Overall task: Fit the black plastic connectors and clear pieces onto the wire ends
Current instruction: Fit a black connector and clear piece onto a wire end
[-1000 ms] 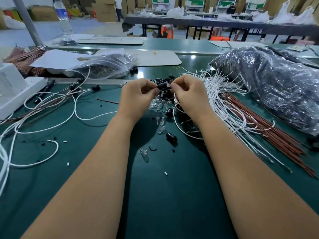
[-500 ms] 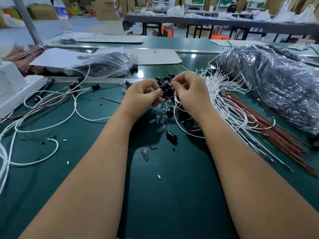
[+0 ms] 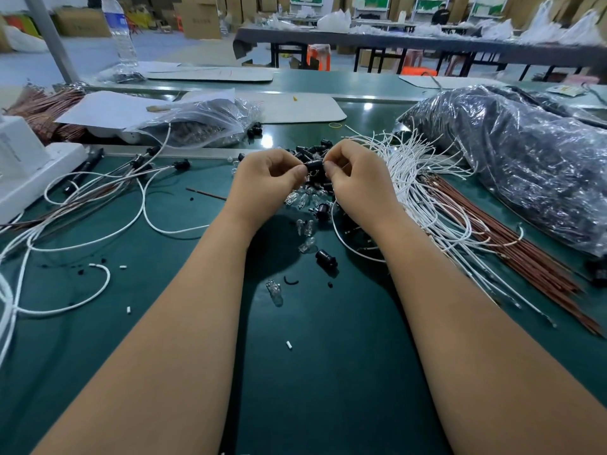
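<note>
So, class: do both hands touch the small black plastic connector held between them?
Touching. The head view shows left hand and right hand pinching the connector.

Two hands, the left hand point(image 3: 267, 178) and the right hand point(image 3: 356, 178), meet on one black connector point(image 3: 314, 165) at frame centre. One water bottle point(image 3: 120, 31) stands upper left. Two plastic bags: a clear bag point(image 3: 203, 121) upper left and a large bag point(image 3: 525, 159) at right. The white wires point(image 3: 427, 198), brown wires point(image 3: 525, 254) and loose clear pieces point(image 3: 303, 201) are too many to count.

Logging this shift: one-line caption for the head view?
Both hands, left and right, pinch a black connector above loose connectors and clear bulbs on the green table.
</note>
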### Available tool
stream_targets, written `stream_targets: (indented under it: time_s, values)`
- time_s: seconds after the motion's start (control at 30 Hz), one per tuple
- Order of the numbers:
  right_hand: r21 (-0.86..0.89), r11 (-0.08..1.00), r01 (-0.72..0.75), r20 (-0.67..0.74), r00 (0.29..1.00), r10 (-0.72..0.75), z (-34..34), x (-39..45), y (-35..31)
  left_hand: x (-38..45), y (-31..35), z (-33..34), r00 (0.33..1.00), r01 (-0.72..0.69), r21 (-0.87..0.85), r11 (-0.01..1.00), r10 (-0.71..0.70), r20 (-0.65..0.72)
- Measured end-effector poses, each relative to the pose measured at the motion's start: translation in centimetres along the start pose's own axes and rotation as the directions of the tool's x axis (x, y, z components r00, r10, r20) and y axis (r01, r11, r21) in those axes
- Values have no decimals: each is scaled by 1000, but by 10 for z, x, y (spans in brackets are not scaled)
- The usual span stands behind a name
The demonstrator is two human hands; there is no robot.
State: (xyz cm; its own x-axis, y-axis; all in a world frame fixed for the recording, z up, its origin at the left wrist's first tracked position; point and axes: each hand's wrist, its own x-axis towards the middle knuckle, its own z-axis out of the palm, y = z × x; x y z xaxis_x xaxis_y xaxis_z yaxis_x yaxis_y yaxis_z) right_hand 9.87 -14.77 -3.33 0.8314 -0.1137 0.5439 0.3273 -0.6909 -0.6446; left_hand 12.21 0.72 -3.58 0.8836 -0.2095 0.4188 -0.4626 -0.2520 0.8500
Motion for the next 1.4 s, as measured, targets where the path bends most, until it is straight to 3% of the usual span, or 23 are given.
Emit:
stream_targets:
  time_s: [0.2, 0.53, 0.9, 1.0, 1.07, 1.23, 1.4]
  values:
    - [6, 1000, -19, -67, 998, 19, -1, 1, -1, 0, 2, 1, 1000, 21, -45, 999, -20, 11]
    - [25, 1000, 15, -118, 993, -12, 6, -1, -15, 4, -1, 2, 996, 15, -104, 994, -24, -84]
    - [13, 997, -73, -114, 991, 74, 3, 5, -11, 4, 3, 0, 996, 87, -95, 992, -86, 18]
    - [-41, 997, -66, -55, 996, 64, 4, 5, -12, 4, 0, -2, 996, 94, -85, 992, -95, -5]
    - [-175, 984, -27, 28, 999, 32, 5, 3, -12, 5, -3, -2, 993, 111, -74, 991, -113, -25]
    - [-547, 825, 143, 287, 958, 24, 13, -1, -14, 9, -4, -3, 989, 126, -111, 986, -133, -61]
    - [-503, 847, 172, 324, 946, 0, 15, -3, -15, 7, -2, -2, 997, 54, -250, 967, -67, -42]
